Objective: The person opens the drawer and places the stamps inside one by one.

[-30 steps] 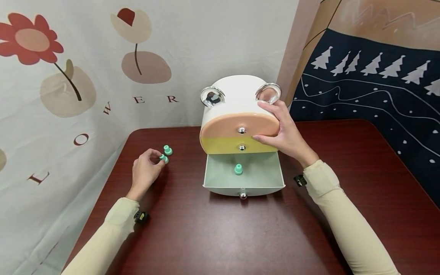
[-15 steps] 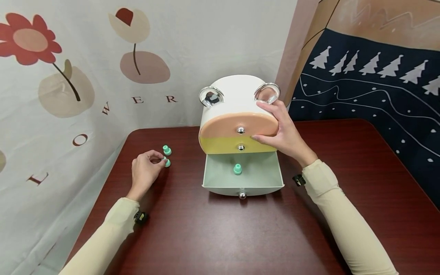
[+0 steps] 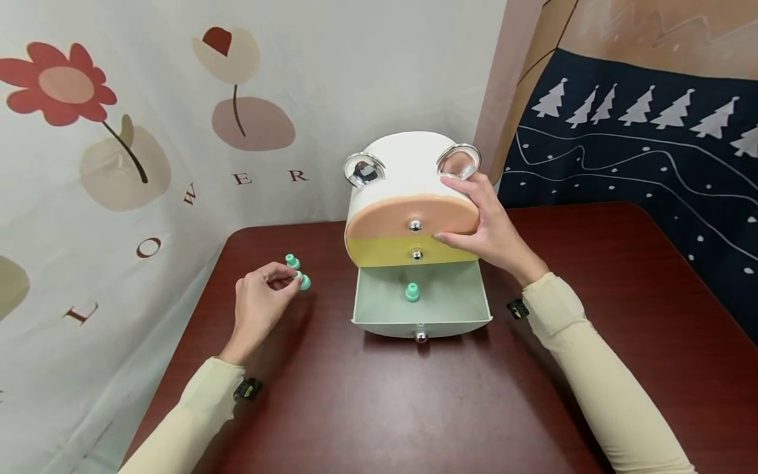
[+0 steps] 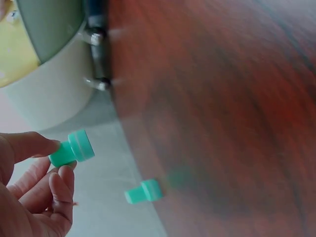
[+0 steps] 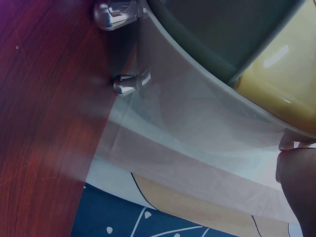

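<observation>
My left hand (image 3: 260,299) pinches a small green stepped plug (image 4: 81,144) by its narrow end, thumb against fingers. Just beyond it, a matching green plug (image 3: 292,261) stands on the table. My right hand (image 3: 494,227) grips the right side of a white rounded mini drawer cabinet (image 3: 411,161), its thumb across the yellow drawer front (image 3: 379,251) and fingers up by the silver ear (image 3: 458,161). The pale green bottom drawer (image 3: 370,306) is pulled out, with another green plug (image 3: 412,292) standing inside. The right wrist view shows only part of that hand.
Above the yellow drawer is a closed peach drawer (image 3: 379,220) with a silver knob. The cabinet stands toward the back of the dark red wooden table (image 3: 367,395). Behind hang a white flower-printed cloth (image 3: 331,79) and a navy tree-printed cloth (image 3: 622,151).
My left hand has drawn its plug away from the standing one and moved slightly right with it. My right hand stays on the cabinet; the head view has shifted a little.
</observation>
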The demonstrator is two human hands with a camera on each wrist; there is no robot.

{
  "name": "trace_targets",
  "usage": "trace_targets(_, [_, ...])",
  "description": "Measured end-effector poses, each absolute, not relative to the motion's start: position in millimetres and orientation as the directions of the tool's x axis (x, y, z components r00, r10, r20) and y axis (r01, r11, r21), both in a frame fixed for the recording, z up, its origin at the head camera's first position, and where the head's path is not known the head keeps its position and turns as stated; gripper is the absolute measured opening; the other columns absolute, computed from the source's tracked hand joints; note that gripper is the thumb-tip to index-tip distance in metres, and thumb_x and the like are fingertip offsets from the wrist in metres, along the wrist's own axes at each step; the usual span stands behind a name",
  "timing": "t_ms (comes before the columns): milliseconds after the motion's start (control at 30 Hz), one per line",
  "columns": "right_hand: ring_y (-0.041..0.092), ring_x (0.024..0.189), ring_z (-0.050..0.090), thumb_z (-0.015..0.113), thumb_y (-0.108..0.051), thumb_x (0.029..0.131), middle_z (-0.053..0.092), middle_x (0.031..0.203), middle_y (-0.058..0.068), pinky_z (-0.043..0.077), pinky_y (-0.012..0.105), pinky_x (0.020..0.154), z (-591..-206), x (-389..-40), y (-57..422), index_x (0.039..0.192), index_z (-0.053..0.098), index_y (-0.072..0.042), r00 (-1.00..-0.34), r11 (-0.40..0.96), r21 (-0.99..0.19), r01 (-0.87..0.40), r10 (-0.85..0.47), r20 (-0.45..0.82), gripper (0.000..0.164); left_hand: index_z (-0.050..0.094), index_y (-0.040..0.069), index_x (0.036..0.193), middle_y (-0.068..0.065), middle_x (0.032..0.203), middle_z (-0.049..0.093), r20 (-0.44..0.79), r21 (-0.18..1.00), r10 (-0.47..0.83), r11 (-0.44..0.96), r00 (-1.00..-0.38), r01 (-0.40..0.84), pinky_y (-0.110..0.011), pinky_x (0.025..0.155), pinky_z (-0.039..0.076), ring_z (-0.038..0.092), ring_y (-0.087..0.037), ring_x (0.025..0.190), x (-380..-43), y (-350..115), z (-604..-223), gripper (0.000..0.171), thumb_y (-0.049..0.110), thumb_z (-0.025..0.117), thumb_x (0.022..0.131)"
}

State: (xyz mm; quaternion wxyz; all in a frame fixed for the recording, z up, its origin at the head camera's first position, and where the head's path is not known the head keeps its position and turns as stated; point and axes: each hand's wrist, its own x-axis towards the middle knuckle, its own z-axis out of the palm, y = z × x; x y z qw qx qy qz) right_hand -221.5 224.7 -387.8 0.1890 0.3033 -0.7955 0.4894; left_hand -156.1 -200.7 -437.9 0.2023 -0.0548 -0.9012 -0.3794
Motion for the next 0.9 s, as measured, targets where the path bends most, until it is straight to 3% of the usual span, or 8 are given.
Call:
trace_targets(267, [0.022,0.117,0.052,0.098,-0.005,0.077,0.045,0.155,0.01,0.047,0.042,0.092,-386.4,-221.7,224.9,0.16,0.054,-0.019,-0.737,0.341,-0.654,-0.676,-0.305,0.603,0.095,0.084,0.012,0.1,0.004,0.085,0.078,0.496,0.714,0.03,0.555,-0.868,0.427,-0.019,0.059,0.043,0.057,-0.014,0.062,-140.2,-178.9,-417.3,0.013,0.006,0.091,0.089])
trace_targets(367, [0.022,0.117,0.051,0.099,-0.005,0.076,0.046,0.154,0.01,0.047,0.04,0.092,-385.8,-220.9,226.5,0.159,0.055,-0.019,-0.736,0.342,-0.651,-0.677,-0.299,0.608,0.095,0.084,0.012,0.103,0.002,0.089,0.08,0.525,0.741,0.092,0.44,-0.846,0.507,-0.02,0.064,0.046,0.059,-0.015,0.063,-134.0,-165.6,-406.9,0.015,0.005,0.09,0.091])
trace_targets(400, [0.021,0.118,0.051,0.099,-0.005,0.076,0.046,0.153,0.01,0.046,0.039,0.092,-385.8,-221.0,227.0,0.159,0.055,-0.019,-0.736,0.341,-0.652,-0.677,-0.298,0.608,0.096,0.084,0.012,0.104,0.0,0.09,0.081,0.534,0.747,0.112,0.401,-0.838,0.53,-0.019,0.072,0.049,0.061,-0.015,0.063,-132.5,-161.0,-403.9,0.017,0.004,0.09,0.091])
trace_targets(500, [0.021,0.119,0.051,0.1,-0.004,0.076,0.047,0.152,0.011,0.046,0.038,0.092,-386.5,-221.6,228.0,0.159,0.055,-0.018,-0.735,0.336,-0.654,-0.678,-0.295,0.611,0.096,0.084,0.012,0.105,-0.002,0.092,0.082,0.55,0.759,0.153,0.319,-0.821,0.567,-0.019,0.075,0.051,0.065,-0.016,0.066,-129.3,-147.6,-396.8,0.02,0.0,0.089,0.09])
trace_targets(600, [0.023,0.119,0.05,0.099,-0.001,0.075,0.046,0.153,0.014,0.045,0.037,0.092,-387.5,-222.1,227.5,0.159,0.055,-0.015,-0.739,0.343,-0.656,-0.673,-0.289,0.608,0.096,0.084,0.012,0.102,0.001,0.092,0.081,0.559,0.751,0.164,0.313,-0.812,0.581,-0.02,0.071,0.052,0.064,-0.015,0.07,-128.4,-134.3,-393.5,0.019,-0.001,0.09,0.089])
trace_targets(633, [0.024,0.119,0.05,0.098,0.001,0.075,0.046,0.152,0.015,0.045,0.037,0.092,-387.3,-221.5,227.0,0.159,0.055,-0.013,-0.74,0.346,-0.655,-0.672,-0.286,0.609,0.096,0.085,0.012,0.102,0.002,0.092,0.081,0.56,0.744,0.166,0.329,-0.811,0.581,-0.022,0.064,0.05,0.064,-0.015,0.071,-128.4,-129.8,-393.1,0.019,0.0,0.091,0.088])
trace_targets(800, [0.028,0.12,0.05,0.094,0.007,0.076,0.045,0.151,0.022,0.044,0.037,0.094,-374.6,-207.6,219.3,0.156,0.055,-0.004,-0.737,0.332,-0.658,-0.676,-0.281,0.615,0.09,0.084,0.012,0.098,0.004,0.093,0.079,0.544,0.731,0.193,0.367,-0.816,0.575,-0.032,0.067,0.057,0.067,-0.014,0.074,-130.7,-106.6,-394.4,0.015,0.004,0.092,0.088])
trace_targets(900, [0.028,0.119,0.05,0.093,0.008,0.078,0.045,0.151,0.023,0.044,0.037,0.094,-366.2,-198.9,214.6,0.155,0.054,-0.002,-0.736,0.329,-0.659,-0.676,-0.286,0.613,0.088,0.084,0.011,0.097,0.001,0.093,0.079,0.533,0.734,0.213,0.365,-0.819,0.573,-0.031,0.07,0.057,0.069,-0.016,0.075,-131.9,-94.2,-396.5,0.014,0.005,0.092,0.088])
